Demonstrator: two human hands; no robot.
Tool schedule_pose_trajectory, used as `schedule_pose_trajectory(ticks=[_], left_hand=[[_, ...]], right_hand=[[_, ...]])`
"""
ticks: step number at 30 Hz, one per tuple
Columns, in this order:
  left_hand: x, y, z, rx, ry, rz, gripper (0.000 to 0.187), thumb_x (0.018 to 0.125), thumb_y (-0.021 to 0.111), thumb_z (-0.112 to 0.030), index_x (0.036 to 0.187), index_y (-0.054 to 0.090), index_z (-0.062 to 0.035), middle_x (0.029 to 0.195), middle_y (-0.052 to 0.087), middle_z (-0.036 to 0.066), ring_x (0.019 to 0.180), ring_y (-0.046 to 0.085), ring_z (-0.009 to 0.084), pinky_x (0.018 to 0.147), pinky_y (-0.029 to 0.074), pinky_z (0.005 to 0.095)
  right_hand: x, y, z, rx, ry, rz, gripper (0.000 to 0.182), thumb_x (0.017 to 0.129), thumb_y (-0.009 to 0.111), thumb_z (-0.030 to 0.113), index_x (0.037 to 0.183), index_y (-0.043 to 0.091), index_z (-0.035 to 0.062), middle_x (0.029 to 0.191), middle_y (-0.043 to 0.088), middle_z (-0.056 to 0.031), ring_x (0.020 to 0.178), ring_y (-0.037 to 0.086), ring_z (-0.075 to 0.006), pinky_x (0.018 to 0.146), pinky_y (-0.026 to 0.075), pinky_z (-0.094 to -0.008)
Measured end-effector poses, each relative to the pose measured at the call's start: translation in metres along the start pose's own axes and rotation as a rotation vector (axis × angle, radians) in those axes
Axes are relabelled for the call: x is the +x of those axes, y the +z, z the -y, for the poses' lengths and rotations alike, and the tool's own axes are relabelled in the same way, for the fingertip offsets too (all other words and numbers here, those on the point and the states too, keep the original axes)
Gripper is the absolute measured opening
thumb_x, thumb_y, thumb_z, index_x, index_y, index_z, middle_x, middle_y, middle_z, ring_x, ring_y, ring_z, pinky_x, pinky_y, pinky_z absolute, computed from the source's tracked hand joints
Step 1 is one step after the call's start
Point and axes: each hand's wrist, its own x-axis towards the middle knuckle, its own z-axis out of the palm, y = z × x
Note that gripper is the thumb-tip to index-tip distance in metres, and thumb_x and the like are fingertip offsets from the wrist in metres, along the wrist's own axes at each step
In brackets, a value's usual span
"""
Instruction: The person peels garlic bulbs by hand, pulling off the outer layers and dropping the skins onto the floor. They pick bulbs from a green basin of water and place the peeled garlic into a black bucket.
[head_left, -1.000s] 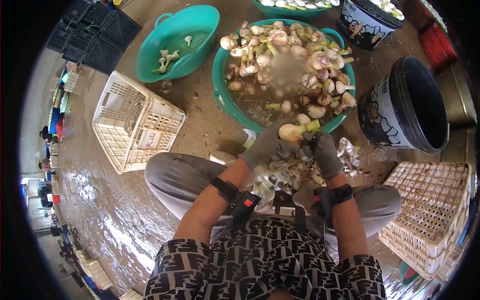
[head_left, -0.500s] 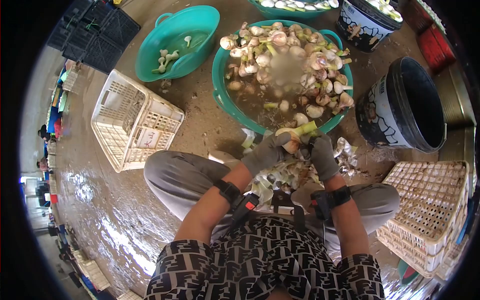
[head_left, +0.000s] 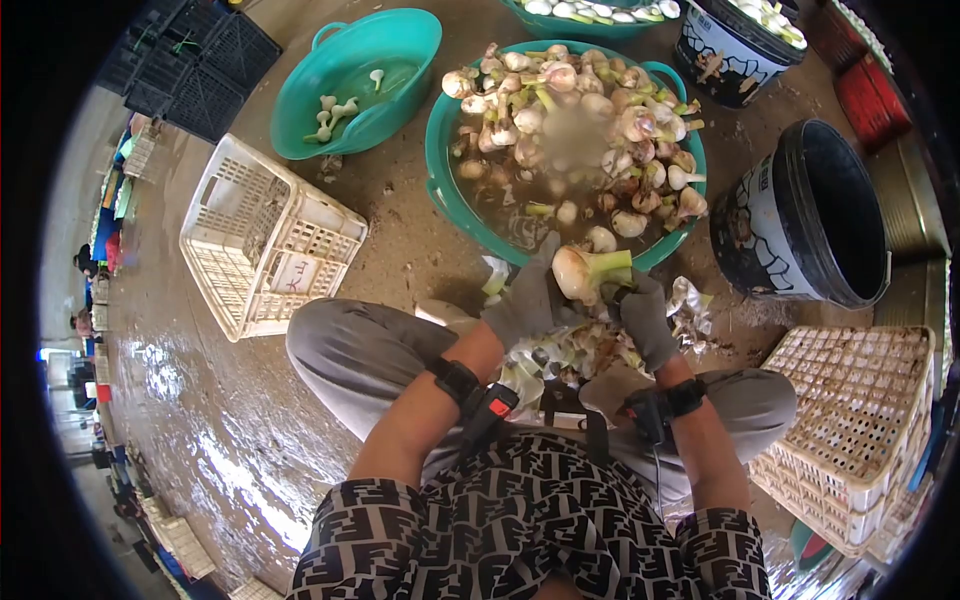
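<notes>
A garlic bulb [head_left: 572, 277] with a thick green stem is held over the near rim of the green tub [head_left: 480, 235]. My left hand [head_left: 525, 303], in a grey glove, grips the bulb from the left, one finger pointing up beside it. On the stem side, my gloved right hand [head_left: 645, 318] is closed with its fingers curled; a small dark thing shows at the fingertips, too hidden to name. Many unpeeled garlic bulbs [head_left: 637, 124] are heaped in the tub's murky water. Below my hands lie loose peelings [head_left: 560, 355].
A second green tub [head_left: 300, 105] at upper left holds several peeled bulbs [head_left: 335, 115]. A white crate [head_left: 290, 245] stands at left, stacked crates [head_left: 850, 410] at lower right. An open black bucket [head_left: 770, 220] stands right; another bucket [head_left: 725, 60] with peeled garlic is behind it.
The bulb has turned so its side faces up, its stem now pointing right. My left hand has shifted its fingers, one now raised; my right hand has moved slightly down from the stem.
</notes>
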Motion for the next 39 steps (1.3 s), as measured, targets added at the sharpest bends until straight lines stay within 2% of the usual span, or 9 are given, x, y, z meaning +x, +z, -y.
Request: schedule_pose_trajectory(ticks=[5,13,16,22,28,32,33,36,39], left_hand=[[0.014,0.031,0.02,0.862,0.318,-0.778,0.06,0.087,0.047,-0.055,0.124,0.044,-0.0066,0.104,0.057,0.009,0.07,0.058,0.0174,0.049,0.045,0.0235],[0.0,0.025,0.006,0.5,0.224,-0.632,0.054,0.088,0.048,-0.052,0.12,0.05,-0.0085,0.079,0.062,0.005,0.054,0.054,0.0122,0.043,0.042,0.0213],[-0.001,0.026,-0.006,1.371,0.276,-1.01,0.057,0.084,0.053,-0.054,0.112,0.056,-0.0048,0.082,0.063,0.006,0.059,0.056,0.0111,0.05,0.044,0.0243],[0.022,0.031,-0.011,1.624,0.213,-1.347,0.039,0.076,0.07,-0.037,0.085,0.064,0.0007,0.074,0.064,0.007,0.067,0.06,0.0151,0.06,0.048,0.0296],[0.007,0.071,0.003,1.286,0.122,-0.866,0.016,0.073,0.073,-0.013,0.082,0.064,-0.004,0.074,0.062,0.001,0.062,0.053,0.0056,0.055,0.044,0.0214],[0.003,0.095,0.003,1.178,0.402,-0.319,0.021,0.071,0.073,-0.003,0.089,0.061,-0.0055,0.089,0.061,0.003,0.083,0.055,0.01,0.07,0.046,0.0247],[0.001,0.094,-0.001,1.195,0.479,-0.211,0.026,0.07,0.073,-0.001,0.093,0.061,-0.0054,0.096,0.06,0.004,0.093,0.054,0.012,0.078,0.045,0.0263],[-0.001,0.101,-0.018,1.656,0.715,-0.226,0.026,0.07,0.073,-0.002,0.093,0.061,-0.005,0.095,0.061,0.005,0.092,0.055,0.0156,0.081,0.046,0.0285],[-0.012,0.09,-0.017,1.714,0.688,-0.479,0.031,0.067,0.073,0.001,0.095,0.062,-0.0064,0.1,0.059,0.006,0.097,0.055,0.0203,0.085,0.045,0.0321]], right_hand=[[0.006,0.002,-0.003,0.081,-0.238,-0.034,0.023,0.078,0.063,0.003,0.1,0.063,0.0004,0.086,0.067,-0.0074,0.075,0.061,-0.012,0.067,0.048,-0.0261],[-0.002,-0.016,-0.031,-0.184,-0.51,-0.073,0.028,0.076,0.058,-0.003,0.103,0.061,0.0,0.091,0.066,-0.0115,0.08,0.063,-0.0171,0.069,0.048,-0.0258],[-0.006,-0.018,-0.018,-0.22,-0.468,-0.105,0.028,0.075,0.058,-0.003,0.102,0.061,0.0002,0.088,0.065,-0.0104,0.078,0.062,-0.0163,0.068,0.048,-0.0259],[0.004,-0.012,0.003,-0.413,-0.52,-0.081,0.023,0.076,0.056,0.001,0.098,0.061,-0.0031,0.087,0.066,-0.0117,0.076,0.063,-0.0177,0.066,0.049,-0.0287],[0.033,-0.065,-0.045,0.322,-0.131,-0.059,0.017,0.081,0.058,0.01,0.091,0.061,-0.0035,0.081,0.065,-0.0081,0.068,0.06,-0.0179,0.062,0.048,-0.0311],[0.046,-0.091,-0.107,-0.344,-0.333,-0.127,0.021,0.081,0.055,0.011,0.096,0.059,-0.0024,0.086,0.065,-0.0151,0.073,0.062,-0.0195,0.064,0.05,-0.0303],[0.037,-0.09,-0.089,-0.449,-0.037,-0.007,0.025,0.08,0.056,0.015,0.1,0.058,0.0,0.093,0.064,-0.018,0.081,0.062,-0.0244,0.072,0.05,-0.034],[0.025,-0.051,-0.072,-1.182,0.257,0.385,0.03,0.081,0.057,0.02,0.106,0.058,0.0032,0.101,0.062,-0.0188,0.092,0.061,-0.0285,0.081,0.048,-0.0389],[0.004,-0.026,-0.011,-0.975,-0.026,-0.014,0.045,0.079,0.065,0.023,0.119,0.051,0.0074,0.11,0.058,-0.0172,0.102,0.058,-0.0288,0.086,0.046,-0.0398]])
